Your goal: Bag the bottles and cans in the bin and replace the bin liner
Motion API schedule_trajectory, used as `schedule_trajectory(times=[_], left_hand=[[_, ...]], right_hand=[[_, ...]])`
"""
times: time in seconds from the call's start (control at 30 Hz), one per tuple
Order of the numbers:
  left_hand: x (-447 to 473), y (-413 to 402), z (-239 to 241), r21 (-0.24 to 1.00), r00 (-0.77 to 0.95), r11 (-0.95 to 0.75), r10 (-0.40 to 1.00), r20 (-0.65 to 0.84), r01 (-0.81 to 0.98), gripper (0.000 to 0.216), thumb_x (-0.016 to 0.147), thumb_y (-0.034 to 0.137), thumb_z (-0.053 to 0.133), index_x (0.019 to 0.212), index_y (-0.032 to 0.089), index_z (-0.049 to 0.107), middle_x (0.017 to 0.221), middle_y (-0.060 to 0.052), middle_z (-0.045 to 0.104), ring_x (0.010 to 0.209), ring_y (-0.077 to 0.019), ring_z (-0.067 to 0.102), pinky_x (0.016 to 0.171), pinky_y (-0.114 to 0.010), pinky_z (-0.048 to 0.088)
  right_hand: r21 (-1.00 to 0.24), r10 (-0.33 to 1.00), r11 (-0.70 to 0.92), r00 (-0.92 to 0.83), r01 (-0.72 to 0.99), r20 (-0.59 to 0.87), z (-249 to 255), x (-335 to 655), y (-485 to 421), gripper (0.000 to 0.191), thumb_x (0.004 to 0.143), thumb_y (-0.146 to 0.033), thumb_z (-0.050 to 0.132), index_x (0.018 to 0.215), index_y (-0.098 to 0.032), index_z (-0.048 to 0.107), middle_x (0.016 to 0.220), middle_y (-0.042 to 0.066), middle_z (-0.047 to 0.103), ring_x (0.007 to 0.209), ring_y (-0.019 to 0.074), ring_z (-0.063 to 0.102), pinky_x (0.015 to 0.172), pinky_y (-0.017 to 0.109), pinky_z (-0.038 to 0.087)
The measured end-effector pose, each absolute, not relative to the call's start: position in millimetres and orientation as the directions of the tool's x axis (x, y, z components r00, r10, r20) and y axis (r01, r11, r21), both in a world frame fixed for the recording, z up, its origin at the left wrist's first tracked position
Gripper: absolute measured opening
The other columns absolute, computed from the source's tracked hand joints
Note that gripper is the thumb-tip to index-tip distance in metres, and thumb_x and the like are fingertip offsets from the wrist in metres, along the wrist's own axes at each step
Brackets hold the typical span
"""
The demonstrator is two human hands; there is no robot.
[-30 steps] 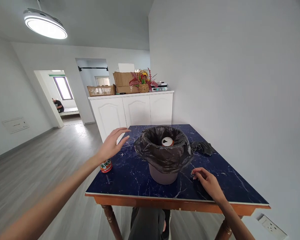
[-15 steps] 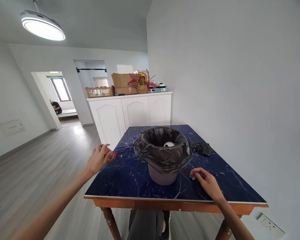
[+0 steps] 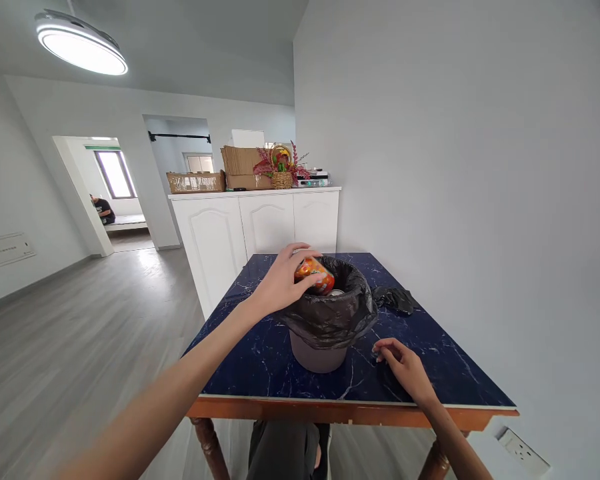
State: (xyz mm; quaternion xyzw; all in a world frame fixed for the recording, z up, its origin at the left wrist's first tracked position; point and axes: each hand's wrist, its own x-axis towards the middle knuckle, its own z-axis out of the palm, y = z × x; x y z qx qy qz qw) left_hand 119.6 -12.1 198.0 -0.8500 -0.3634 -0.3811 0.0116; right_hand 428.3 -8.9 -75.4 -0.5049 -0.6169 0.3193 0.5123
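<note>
On the dark desk (image 3: 260, 363) the left hand (image 3: 280, 285) grips an orange can (image 3: 314, 272) tilted over the black-lined bin (image 3: 330, 320) — it could clip the rim and roll away — while the right hand (image 3: 404, 365) rests open, empty.

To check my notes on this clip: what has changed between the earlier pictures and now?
The left hand took hold of the orange can at the left edge of the table and carried it right, over the lined bin. The right hand stayed on the table beside the bin.
</note>
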Motion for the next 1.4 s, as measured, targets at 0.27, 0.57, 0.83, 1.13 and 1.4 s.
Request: schedule_trajectory(times=[0.27,0.57,0.83,1.13,1.4], left_hand=[[52,-2,162,0.827,-0.227,-0.076,0.944,0.24,0.557,0.07,0.092,0.072,0.058,0.134,0.016,0.053,0.137,-0.024,0.066,0.137,-0.0398,0.058,0.112,-0.051,0.047],[41,6,177,0.977,0.114,0.212,0.971,-0.21,-0.008,0.04,0.071,0.044,0.09,0.095,0.019,0.069,0.097,-0.01,0.079,0.084,-0.0243,0.075,0.074,-0.033,0.061],[81,23,228,0.963,0.055,-0.092,0.992,0.11,-0.254,0.047,0.073,0.011,0.078,0.117,0.017,0.065,0.085,-0.003,0.074,0.072,-0.0181,0.072,0.071,-0.031,0.059],[140,77,257,0.85,-0.062,-0.315,0.945,0.32,-0.421,0.06,0.078,0.007,0.073,0.131,0.02,0.048,0.078,0.004,0.064,0.075,-0.0154,0.075,0.095,-0.037,0.06],[133,82,316,0.806,-0.194,-0.566,0.822,0.536,-0.173,0.022,0.095,0.007,0.051,0.109,0.024,0.053,0.093,0.002,0.068,0.079,-0.0075,0.069,0.093,-0.032,0.059]], right_hand=[[-0.948,0.967,0.246,0.011,0.202,0.253,-60,422,-11,0.045,0.082,-0.068,0.068,0.09,-0.024,0.074,0.091,0.008,0.08,0.079,0.0252,0.073,0.082,0.039,0.059],[-0.918,0.902,-0.209,-0.429,-0.336,-0.049,60,412,-14,0.052,0.095,-0.073,0.06,0.099,-0.023,0.073,0.103,0.01,0.08,0.081,0.0197,0.076,0.066,0.029,0.059],[-0.882,0.938,-0.133,-0.344,-0.453,0.035,155,404,10,0.013,0.088,-0.03,0.072,0.078,-0.022,0.068,0.075,0.005,0.078,0.064,0.0188,0.071,0.067,0.031,0.062],[-0.803,0.973,-0.017,-0.194,-0.596,0.123,225,387,85,0.013,0.083,-0.03,0.064,0.073,-0.025,0.058,0.068,0.002,0.072,0.063,0.0194,0.067,0.064,0.033,0.059],[-0.699,0.901,0.225,-0.128,-0.679,0.414,270,389,88,0.013,0.088,-0.035,0.063,0.078,-0.026,0.062,0.074,0.001,0.071,0.071,0.0184,0.067,0.068,0.029,0.06]])
